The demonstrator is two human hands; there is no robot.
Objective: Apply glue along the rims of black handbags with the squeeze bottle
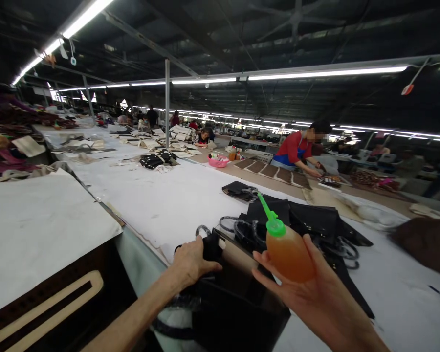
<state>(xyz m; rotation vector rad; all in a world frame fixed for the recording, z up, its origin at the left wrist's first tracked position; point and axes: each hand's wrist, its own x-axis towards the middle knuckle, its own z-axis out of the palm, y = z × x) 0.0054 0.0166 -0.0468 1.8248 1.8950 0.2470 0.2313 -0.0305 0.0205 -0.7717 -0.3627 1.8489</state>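
My right hand (311,298) is wrapped around a squeeze bottle (289,254) of amber liquid, whose green nozzle cap points up and to the left. My left hand (192,261) grips the upper edge of a black bag (238,313) near a dark strap end, its thumb stretched toward the bag's brown inner face. The bag lies tilted at the table's near edge, below the bottle. Behind the bottle, a pile of black bags (308,215) with plastic-wrapped handles spreads over the white tabletop (190,195).
On the left, a white sheet (40,230) covers another surface, with a pale looped strip (58,308) below it. Further back are a black patterned bundle (157,159) and a pink basket (218,160). A co-worker in red (295,149) bends over the far table. A post (167,102) rises behind.
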